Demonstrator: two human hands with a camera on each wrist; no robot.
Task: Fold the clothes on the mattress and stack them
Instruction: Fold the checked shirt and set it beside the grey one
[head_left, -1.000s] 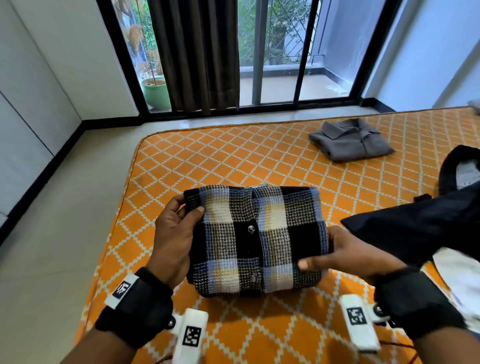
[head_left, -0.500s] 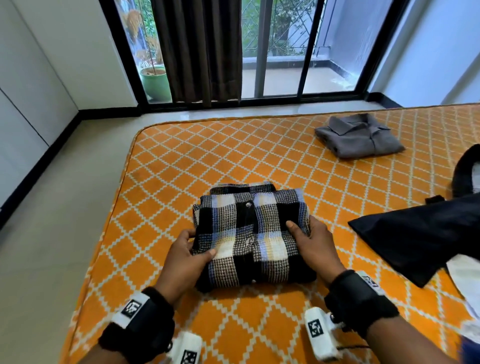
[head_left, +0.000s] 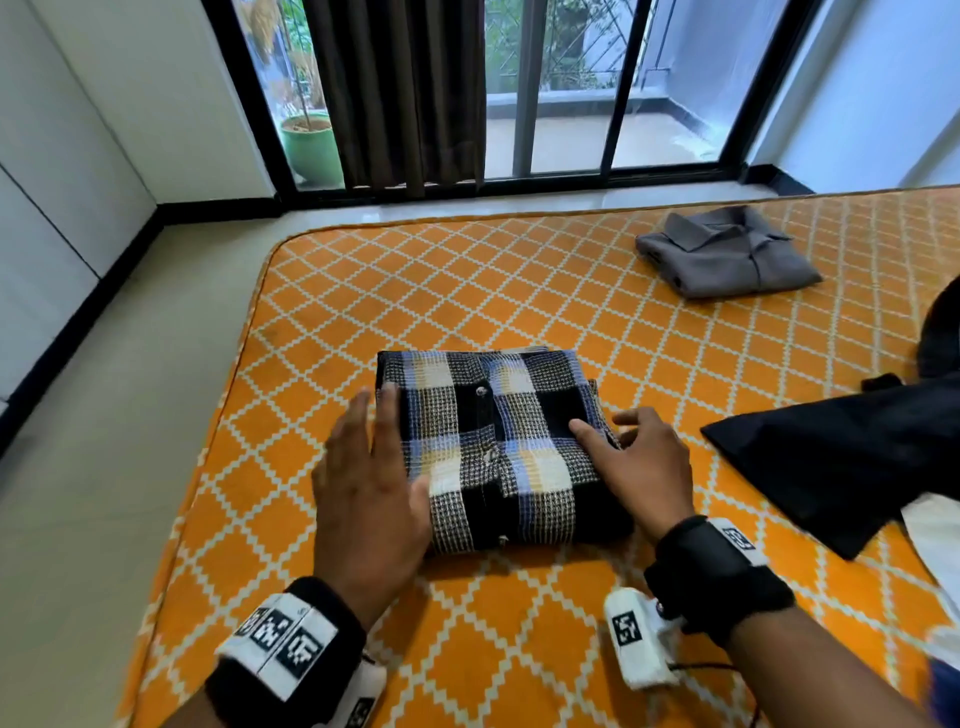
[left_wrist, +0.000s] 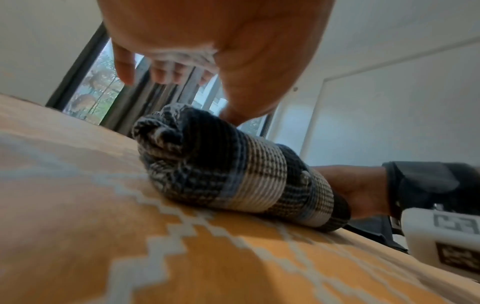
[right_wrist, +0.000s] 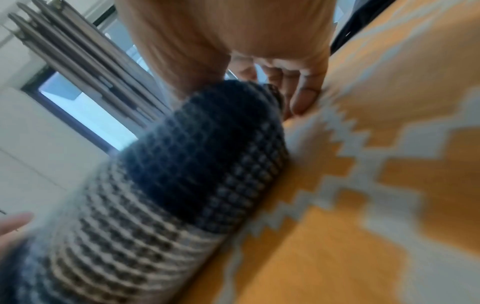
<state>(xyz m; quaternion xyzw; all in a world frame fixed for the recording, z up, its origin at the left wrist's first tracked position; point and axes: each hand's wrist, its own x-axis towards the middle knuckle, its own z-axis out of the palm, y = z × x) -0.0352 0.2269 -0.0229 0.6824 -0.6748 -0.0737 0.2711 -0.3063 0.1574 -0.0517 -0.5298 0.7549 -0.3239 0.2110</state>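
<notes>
- The dark garment (head_left: 852, 457) ran off the frame's right edge, and the right wrist view was blurred.
- Your left hand (head_left: 371, 483) lay flat, fingers straight, against the folded plaid shirt (head_left: 498, 447) at mid-frame on the mattress (head_left: 467, 291).
- Your right hand (head_left: 634, 467) pinched the shirt's right edge.

The folded checked shirt (head_left: 493, 447) lies on the mattress (head_left: 395, 291) straight before me, near its left edge. My left hand (head_left: 371, 499) sits at the shirt's left side, my right hand (head_left: 641, 467) at its right side, thumb on top. Behind and to the right lies a folded collared shirt (head_left: 727, 254). A dark garment (head_left: 841, 457) lies to my right, well apart from both.
</notes>
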